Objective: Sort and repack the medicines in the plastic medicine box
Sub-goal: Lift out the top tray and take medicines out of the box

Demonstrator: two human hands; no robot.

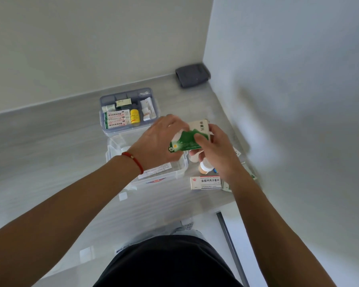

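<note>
A clear plastic medicine box [174,172] stands on the grey counter below my hands. Its divided tray [104,100] lies behind it with pink-and-white cartons, a yellow bottle [135,116], a small green-labelled bottle and white packets. My left hand [160,139] and my right hand [218,150] together hold a green medicine carton [184,140] above the box. A beige carton [201,126] is held behind it in my right hand. A white carton with red and blue print [206,182] lies right of the box, beside an orange-and-white bottle [204,167].
A folded dark grey cloth [192,75] sits in the far corner where two white walls meet. More cartons lie partly hidden under my right forearm near the counter's right edge [251,175]. The counter's front edge runs just before my body.
</note>
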